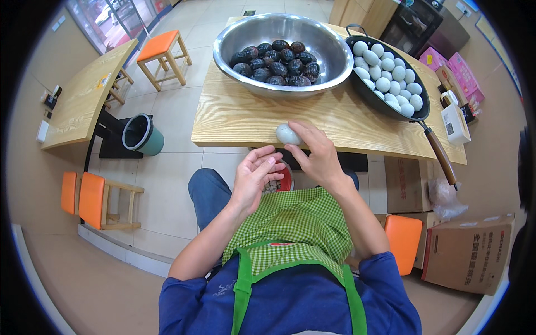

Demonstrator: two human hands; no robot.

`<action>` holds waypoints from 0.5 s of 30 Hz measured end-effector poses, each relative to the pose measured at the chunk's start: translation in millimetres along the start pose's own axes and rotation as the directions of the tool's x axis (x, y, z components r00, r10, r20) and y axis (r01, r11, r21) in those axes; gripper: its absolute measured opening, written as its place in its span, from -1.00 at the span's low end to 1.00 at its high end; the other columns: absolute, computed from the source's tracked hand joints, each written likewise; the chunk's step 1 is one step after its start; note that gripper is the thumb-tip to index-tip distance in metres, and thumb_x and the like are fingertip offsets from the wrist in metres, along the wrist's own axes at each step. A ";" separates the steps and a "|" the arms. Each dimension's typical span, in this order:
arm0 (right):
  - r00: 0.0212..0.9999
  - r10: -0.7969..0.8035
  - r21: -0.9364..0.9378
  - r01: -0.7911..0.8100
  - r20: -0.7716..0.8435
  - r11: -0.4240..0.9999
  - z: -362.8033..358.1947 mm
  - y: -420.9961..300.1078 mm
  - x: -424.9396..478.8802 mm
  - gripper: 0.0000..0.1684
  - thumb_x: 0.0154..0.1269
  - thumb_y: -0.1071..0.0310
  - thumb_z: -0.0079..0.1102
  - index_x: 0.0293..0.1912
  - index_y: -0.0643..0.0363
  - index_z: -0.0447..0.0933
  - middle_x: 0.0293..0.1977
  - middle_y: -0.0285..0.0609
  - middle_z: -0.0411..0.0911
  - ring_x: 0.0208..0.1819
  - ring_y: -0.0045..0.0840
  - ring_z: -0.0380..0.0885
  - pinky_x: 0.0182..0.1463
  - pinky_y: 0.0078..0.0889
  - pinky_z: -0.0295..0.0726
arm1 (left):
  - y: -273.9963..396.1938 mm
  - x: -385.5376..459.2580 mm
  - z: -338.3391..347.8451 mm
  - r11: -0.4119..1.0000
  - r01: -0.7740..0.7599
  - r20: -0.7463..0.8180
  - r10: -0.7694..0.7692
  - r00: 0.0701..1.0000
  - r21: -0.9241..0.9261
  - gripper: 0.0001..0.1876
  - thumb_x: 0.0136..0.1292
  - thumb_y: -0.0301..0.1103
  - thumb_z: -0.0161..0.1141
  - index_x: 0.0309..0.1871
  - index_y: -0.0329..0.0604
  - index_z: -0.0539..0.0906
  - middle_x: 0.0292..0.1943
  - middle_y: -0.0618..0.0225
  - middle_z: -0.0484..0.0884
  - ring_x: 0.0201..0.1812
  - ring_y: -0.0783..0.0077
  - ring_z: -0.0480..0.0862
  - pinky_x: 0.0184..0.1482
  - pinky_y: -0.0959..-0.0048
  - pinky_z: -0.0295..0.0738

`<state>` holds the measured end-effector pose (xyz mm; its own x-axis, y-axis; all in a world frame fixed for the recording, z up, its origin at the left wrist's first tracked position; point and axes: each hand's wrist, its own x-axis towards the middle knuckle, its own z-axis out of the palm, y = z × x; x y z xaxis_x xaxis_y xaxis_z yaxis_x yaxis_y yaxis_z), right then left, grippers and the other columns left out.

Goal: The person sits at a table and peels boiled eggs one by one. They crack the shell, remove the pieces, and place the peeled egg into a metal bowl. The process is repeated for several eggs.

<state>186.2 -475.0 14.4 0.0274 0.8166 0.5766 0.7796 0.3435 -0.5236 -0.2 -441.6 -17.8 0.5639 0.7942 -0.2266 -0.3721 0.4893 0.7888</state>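
Observation:
A pale bluish egg [288,134] is at the table's front edge, held between the thumb and fingers of my right hand [316,153]. My left hand [258,173], palm turned up with its fingers apart, holds nothing just in front of that edge. Behind them, a large stainless steel bowl [280,90] contains several dark, peeled-looking eggs [278,69]. To its right stands a black wok [423,109] with a wooden handle, piled with pale whole eggs [387,65]. Below the table, partly hidden by my hands, a red container [287,178] has shell-like bits in it.
The wooden table [251,121] spans the front. A white box [455,124] and pink boxes [465,77] are at the right wall. Cardboard boxes [465,255] and an orange stool [403,243] stand low right. At left are a bin [151,140], stools and another table [79,100].

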 end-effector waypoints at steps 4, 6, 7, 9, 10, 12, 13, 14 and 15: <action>0.995 0.102 0.243 -0.099 -0.001 0.965 -4.9 -22.1 -17.7 -0.44 0.11 0.40 0.46 0.12 0.32 0.53 -0.07 0.05 0.64 -0.07 -0.25 0.68 -0.03 -0.32 0.66 | 5.3 -7.3 7.6 0.994 -0.060 0.075 0.066 0.995 -0.091 -0.54 0.45 -0.32 0.20 0.31 -0.31 0.39 0.12 0.10 0.59 0.05 0.31 0.67 0.02 0.33 0.67; 0.968 0.239 0.335 -0.249 0.069 0.909 -1.6 -32.6 -30.3 -0.44 0.13 0.40 0.46 0.12 0.33 0.52 -0.06 0.03 0.64 -0.07 -0.32 0.68 -0.05 -0.36 0.67 | 5.6 -9.7 5.2 0.991 -0.055 0.131 0.071 0.989 -0.126 -0.52 0.44 -0.32 0.22 0.32 -0.30 0.39 0.12 0.12 0.59 0.07 0.31 0.66 0.03 0.33 0.67; 0.946 0.305 0.374 -0.324 0.110 0.869 0.7 -37.1 -35.8 -0.44 0.14 0.40 0.45 0.12 0.33 0.52 -0.06 0.03 0.63 -0.07 -0.36 0.68 -0.07 -0.38 0.67 | 3.6 -9.7 2.4 0.995 -0.044 0.129 0.056 0.990 -0.092 -0.53 0.43 -0.33 0.22 0.32 -0.30 0.40 0.12 0.12 0.59 0.07 0.31 0.66 0.04 0.33 0.67; 0.950 0.300 0.404 -0.309 0.087 0.861 7.5 -37.2 -45.2 -0.42 0.17 0.39 0.44 0.16 0.33 0.50 -0.07 0.00 0.63 -0.16 -0.44 0.66 -0.12 -0.46 0.67 | -3.2 -8.5 -4.2 0.999 -0.023 0.125 0.026 0.992 -0.023 -0.54 0.43 -0.34 0.23 0.31 -0.30 0.41 0.12 0.13 0.59 0.08 0.30 0.66 0.05 0.33 0.68; 0.955 0.284 0.400 -0.294 0.086 0.868 9.5 -35.1 -47.6 -0.42 0.18 0.39 0.43 0.17 0.33 0.50 -0.07 -0.01 0.62 -0.19 -0.45 0.66 -0.14 -0.47 0.67 | -7.1 -7.9 -5.3 0.998 -0.029 0.082 0.034 0.996 -0.050 -0.55 0.42 -0.35 0.23 0.30 -0.31 0.42 0.10 0.12 0.60 0.07 0.31 0.66 0.03 0.33 0.69; 0.963 0.263 0.428 -0.264 0.064 0.864 14.0 -30.8 -53.8 -0.42 0.19 0.40 0.41 0.19 0.33 0.50 -0.10 -0.02 0.62 -0.27 -0.50 0.63 -0.17 -0.51 0.66 | -11.2 -8.0 -7.8 0.998 -0.036 0.051 0.038 0.998 -0.042 -0.55 0.42 -0.35 0.23 0.28 -0.33 0.42 0.09 0.12 0.60 0.05 0.31 0.67 0.02 0.32 0.70; 0.953 0.287 0.425 -0.300 0.097 0.854 13.8 -29.4 -55.0 -0.44 0.20 0.41 0.40 0.18 0.34 0.51 -0.09 -0.01 0.63 -0.26 -0.50 0.64 -0.17 -0.51 0.67 | -12.8 -7.9 -8.9 0.998 -0.039 0.036 0.041 0.999 -0.039 -0.56 0.42 -0.35 0.23 0.28 -0.34 0.43 0.09 0.12 0.60 0.05 0.30 0.67 0.01 0.31 0.70; 0.942 0.310 0.422 -0.336 0.131 0.842 13.2 -27.6 -55.8 -0.46 0.20 0.42 0.39 0.17 0.34 0.51 -0.08 -0.01 0.63 -0.26 -0.50 0.65 -0.18 -0.51 0.67 | -14.9 -7.2 -10.5 0.999 -0.028 0.027 0.029 0.999 -0.026 -0.56 0.42 -0.36 0.23 0.27 -0.35 0.43 0.09 0.12 0.60 0.04 0.30 0.68 0.01 0.31 0.71; 0.929 0.332 0.417 -0.370 0.165 0.830 13.3 -26.5 -56.8 -0.47 0.20 0.43 0.38 0.16 0.35 0.52 -0.08 0.00 0.63 -0.26 -0.50 0.65 -0.18 -0.51 0.67 | -17.0 -6.2 -12.3 1.000 -0.017 0.018 0.018 1.000 -0.013 -0.57 0.42 -0.36 0.23 0.26 -0.36 0.44 0.08 0.12 0.60 0.03 0.30 0.68 0.00 0.30 0.72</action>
<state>155.6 -524.3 -12.8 0.1806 0.9490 0.2584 0.3762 0.1761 -0.9097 -6.5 -450.4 -36.9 0.5707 0.7959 -0.2022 -0.3916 0.4802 0.7849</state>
